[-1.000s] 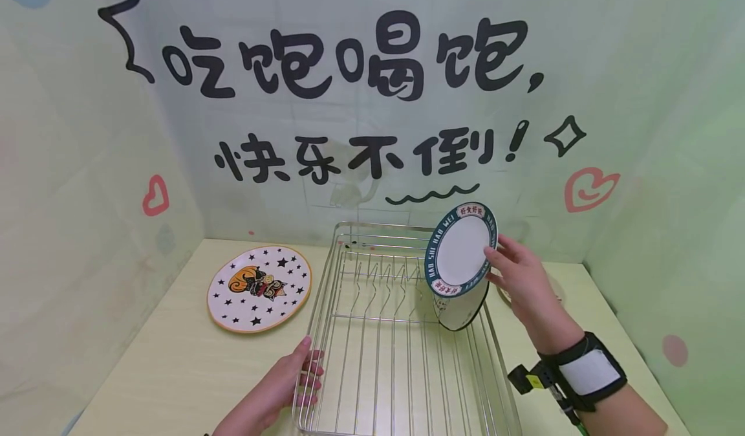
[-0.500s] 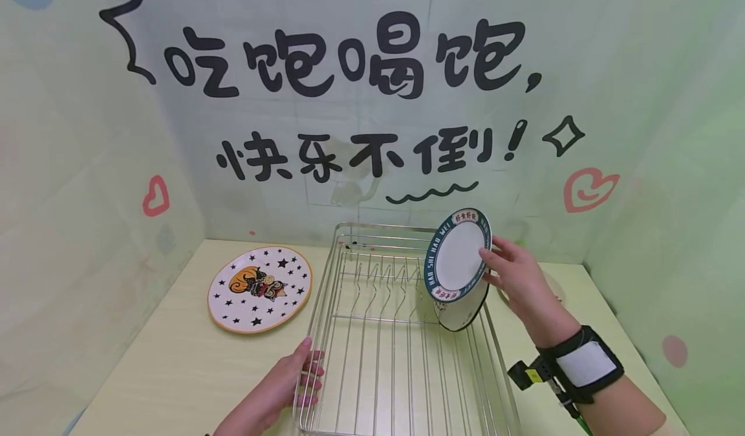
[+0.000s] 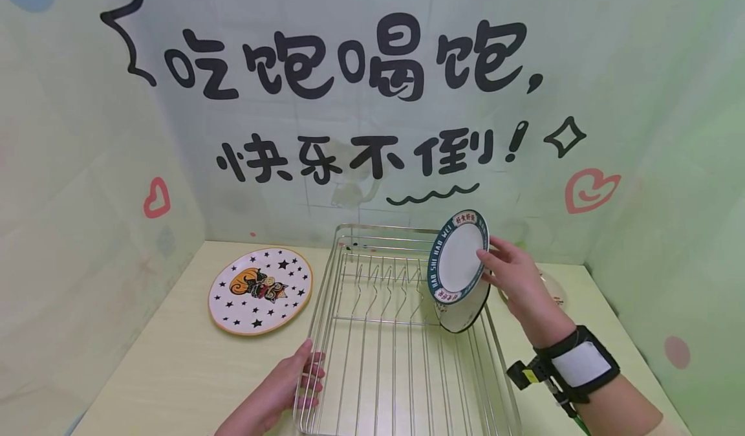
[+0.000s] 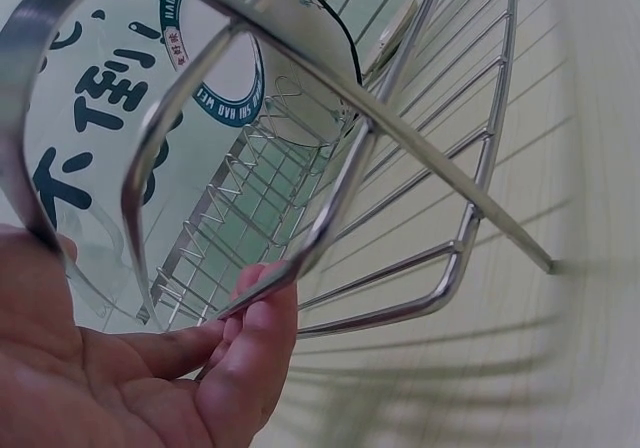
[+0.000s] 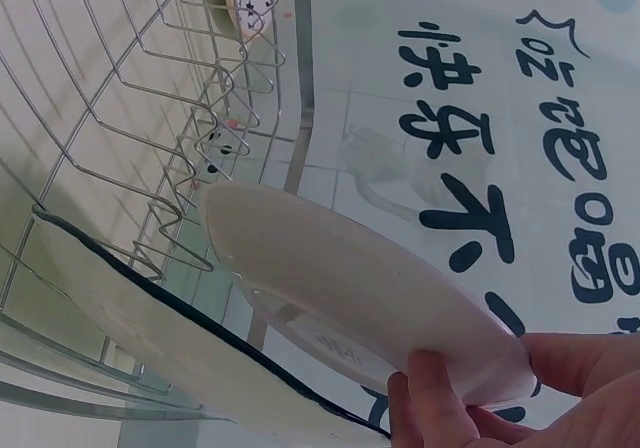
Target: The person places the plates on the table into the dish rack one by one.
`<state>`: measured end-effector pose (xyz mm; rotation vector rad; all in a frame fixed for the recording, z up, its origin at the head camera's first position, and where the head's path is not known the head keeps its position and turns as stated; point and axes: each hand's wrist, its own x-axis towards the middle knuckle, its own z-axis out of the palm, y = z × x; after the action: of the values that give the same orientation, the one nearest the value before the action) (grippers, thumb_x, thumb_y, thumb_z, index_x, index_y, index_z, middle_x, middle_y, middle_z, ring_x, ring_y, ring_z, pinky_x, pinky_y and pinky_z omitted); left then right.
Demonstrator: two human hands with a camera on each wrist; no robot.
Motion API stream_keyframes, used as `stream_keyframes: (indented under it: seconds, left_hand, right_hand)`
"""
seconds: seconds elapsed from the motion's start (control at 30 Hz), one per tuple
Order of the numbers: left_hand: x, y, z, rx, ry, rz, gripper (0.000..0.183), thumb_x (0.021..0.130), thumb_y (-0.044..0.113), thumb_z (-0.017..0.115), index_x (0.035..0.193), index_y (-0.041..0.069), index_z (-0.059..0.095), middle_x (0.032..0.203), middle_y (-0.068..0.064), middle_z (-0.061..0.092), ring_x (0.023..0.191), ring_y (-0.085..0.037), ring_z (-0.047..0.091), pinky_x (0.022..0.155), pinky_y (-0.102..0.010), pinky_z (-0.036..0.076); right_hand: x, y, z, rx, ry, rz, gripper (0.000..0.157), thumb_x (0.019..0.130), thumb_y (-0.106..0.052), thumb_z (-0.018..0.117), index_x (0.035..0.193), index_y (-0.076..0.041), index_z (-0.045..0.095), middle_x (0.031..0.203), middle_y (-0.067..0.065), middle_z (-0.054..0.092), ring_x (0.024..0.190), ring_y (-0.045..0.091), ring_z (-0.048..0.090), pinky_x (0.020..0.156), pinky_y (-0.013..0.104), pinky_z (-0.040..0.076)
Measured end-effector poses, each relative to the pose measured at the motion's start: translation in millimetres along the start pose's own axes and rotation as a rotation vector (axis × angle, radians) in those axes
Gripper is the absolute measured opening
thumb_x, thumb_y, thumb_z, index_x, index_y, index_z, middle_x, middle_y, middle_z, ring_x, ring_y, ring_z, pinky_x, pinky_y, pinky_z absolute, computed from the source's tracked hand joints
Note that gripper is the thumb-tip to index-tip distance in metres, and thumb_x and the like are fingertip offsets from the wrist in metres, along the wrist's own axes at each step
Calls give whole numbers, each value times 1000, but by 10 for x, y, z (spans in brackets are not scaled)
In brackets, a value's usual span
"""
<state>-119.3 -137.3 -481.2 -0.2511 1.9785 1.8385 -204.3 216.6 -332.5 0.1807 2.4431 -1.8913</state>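
While my head view covers both hands, I have the right hand (image 3: 524, 290) pinching the blue plate (image 3: 458, 259) at its right edge, thumb on the front, fingers behind. Plate is upright, tilted, over the back right of the rack (image 3: 384, 228), overlapping the black-rimmed dish (image 3: 470, 313). My left hand (image 3: 282, 384) grips the rack's near left side. Star plate (image 3: 262, 292) lies flat on the table (image 3: 151, 358), left of the rack; another dish (image 3: 551, 288) sits right, partly hidden by my right arm.

Left wrist: I see the left fingers curled round the rack's wire; blue plate and black-rimmed dish beyond.

Right wrist: underside of the blue plate, right fingers closed on its edge, black-rimmed dish just beside it, leaning in the rack. I can't tell if the blue plate touches the wires.
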Motion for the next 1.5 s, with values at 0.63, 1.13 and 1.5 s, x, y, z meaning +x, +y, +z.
stream_keyframes:
  seconds: [0.63,1.13,1.5]
  left_hand:
    - [6,-6,-7,-6,-17,8,78,97,60,27,128,-10,44,93,-8,55,76,-17,55,65,-39,57]
    - [-13,18,-16,-8,-25,15,82,94,64,31,128,-10,45,93,-7,55,76,-16,55,66,-38,57]
    - [-12,5,-15,-5,-41,19,86,92,67,31,128,-10,44,94,-7,54,77,-16,55,67,-38,57]
  right_hand:
    - [-1,5,90,-23,0,33,58,98,-19,50,149,-4,25,141,27,39,120,37,49,104,47,42]
    - [19,16,180,-52,-25,15,52,99,-16,48,146,-4,29,135,27,44,116,37,52,100,48,45]
    - [8,57,279,-50,-41,10,47,99,-11,48,143,0,34,137,29,44,118,41,51,100,53,43]
